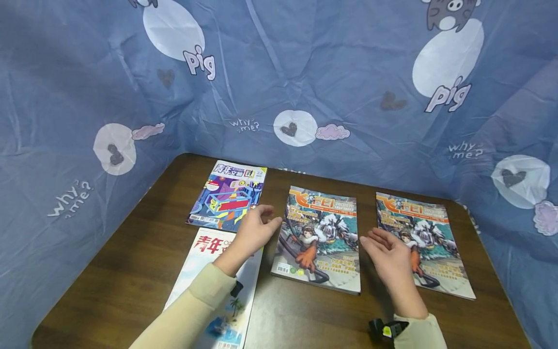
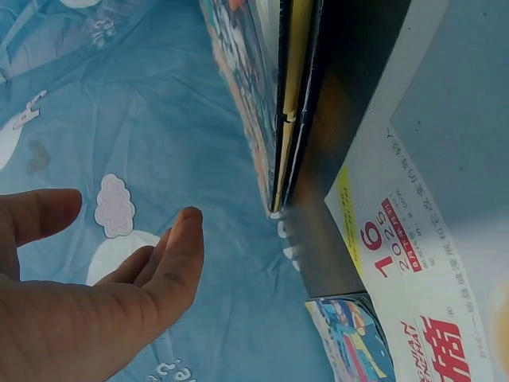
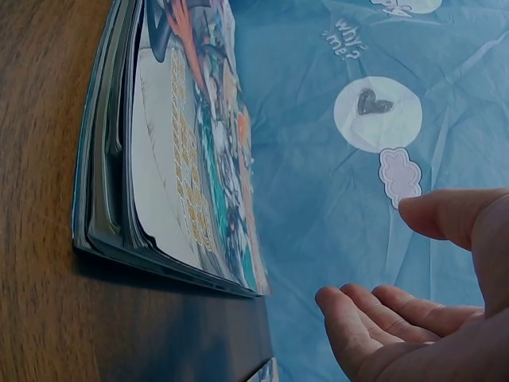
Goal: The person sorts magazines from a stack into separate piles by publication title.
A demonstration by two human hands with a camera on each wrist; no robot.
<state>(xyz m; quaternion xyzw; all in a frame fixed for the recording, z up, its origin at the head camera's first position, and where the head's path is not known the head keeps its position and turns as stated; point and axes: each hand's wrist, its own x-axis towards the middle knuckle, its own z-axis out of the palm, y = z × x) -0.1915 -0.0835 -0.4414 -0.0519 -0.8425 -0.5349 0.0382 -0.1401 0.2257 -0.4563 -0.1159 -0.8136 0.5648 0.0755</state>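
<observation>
A magazine with an orange title and a figure in an orange outfit lies flat on the middle of the table. To its left is my left hand, fingers bent loosely and thumb apart, holding nothing. My right hand hovers between that magazine and a matching magazine at the right, partly covering the latter. In the right wrist view the thumb and fingers are spread with a gap beside the magazine's page edges. The left wrist view likewise shows a bare gap between thumb and fingers.
A purple and blue magazine lies at the back left. Below it a white magazine with a red title is partly hidden by my left arm. The brown table meets a blue printed cloth behind and at both sides.
</observation>
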